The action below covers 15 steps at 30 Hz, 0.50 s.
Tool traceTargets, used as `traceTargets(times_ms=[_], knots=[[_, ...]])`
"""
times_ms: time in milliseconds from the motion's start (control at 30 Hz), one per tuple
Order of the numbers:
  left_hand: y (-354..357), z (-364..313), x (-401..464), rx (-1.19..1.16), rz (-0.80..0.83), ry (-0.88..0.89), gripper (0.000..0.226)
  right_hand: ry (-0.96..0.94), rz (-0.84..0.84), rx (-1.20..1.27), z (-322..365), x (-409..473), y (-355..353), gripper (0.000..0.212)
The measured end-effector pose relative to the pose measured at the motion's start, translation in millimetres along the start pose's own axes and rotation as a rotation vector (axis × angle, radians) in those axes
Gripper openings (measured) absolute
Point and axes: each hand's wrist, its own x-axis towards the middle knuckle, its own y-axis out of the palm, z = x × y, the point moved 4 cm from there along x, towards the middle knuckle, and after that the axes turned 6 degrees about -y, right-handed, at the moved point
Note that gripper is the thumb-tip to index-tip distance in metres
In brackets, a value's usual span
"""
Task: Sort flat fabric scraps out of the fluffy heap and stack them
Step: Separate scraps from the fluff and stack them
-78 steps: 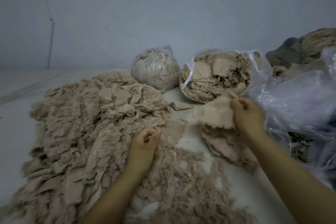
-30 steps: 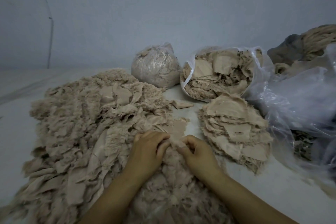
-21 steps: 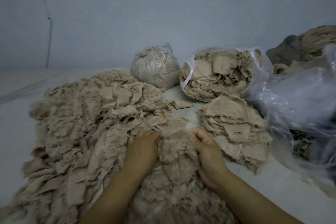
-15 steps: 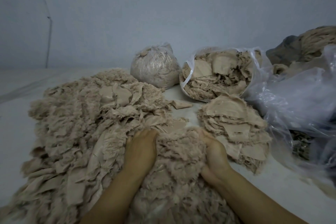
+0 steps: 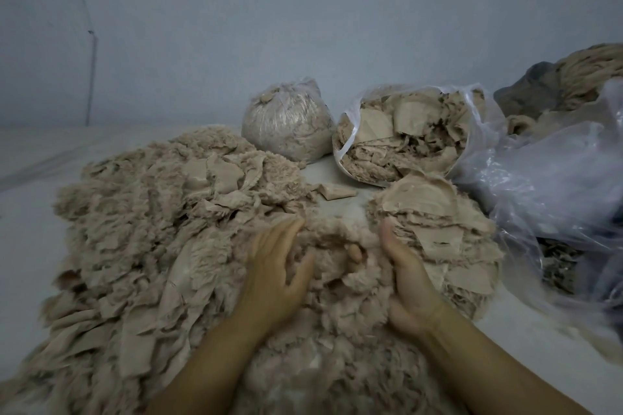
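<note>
A wide fluffy heap [image 5: 141, 239] of beige fur-like scraps covers the left and near part of the white surface. To its right lies a stack of flat beige scraps [image 5: 435, 229]. My left hand [image 5: 276, 273] presses into the fluff with straight fingers, blurred by motion. My right hand [image 5: 404, 276] cups the other side of a fluffy clump [image 5: 340, 256] between the two hands, its fingertips sunk in the fur. One loose flat scrap [image 5: 333, 191] lies apart on the surface behind the heap.
An open clear plastic bag of beige scraps [image 5: 404, 138] lies on its side behind the stack. A tied bag of fluff [image 5: 286, 121] stands left of it. Crumpled clear plastic [image 5: 553, 178] and more bundles fill the right. A pale wall [image 5: 236, 27] is behind.
My right hand left the flat stack and came to the heap. Both hands then spread apart around a fluffy clump and pushed deeper into it.
</note>
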Motion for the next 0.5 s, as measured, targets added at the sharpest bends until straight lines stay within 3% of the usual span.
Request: traceTargets(times_ms=[67,100,167,267,400,500], knots=[[13.1,-0.1,-4.1,-0.246,0.228,-0.168,0.082,0.006,0.035,-0.133,-5.0,-2.0,1.3,0.030],[19.3,3.1,-6.3,-0.235,0.317,-0.237,0.087,-0.009,0.014,-0.206,-7.4,-1.9,-0.1,0.027],[23.9,10.3,-9.5,-0.018,0.395,-0.227,0.070,-0.120,-0.127,-0.319,-5.6,-0.7,-5.8,0.023],[18.3,12.6,-6.8,0.214,0.268,-0.078,0.030,-0.319,-0.382,-0.429,7.2,-1.2,-19.3,0.023],[17.1,8.6,-4.9,0.193,0.112,-0.108,0.033,-0.471,-0.524,-0.691,15.3,-2.5,-21.7,0.020],[7.6,19.6,-0.5,0.154,0.080,-0.261,0.044,-0.486,-0.515,-0.530,18.2,-4.4,-18.5,0.038]])
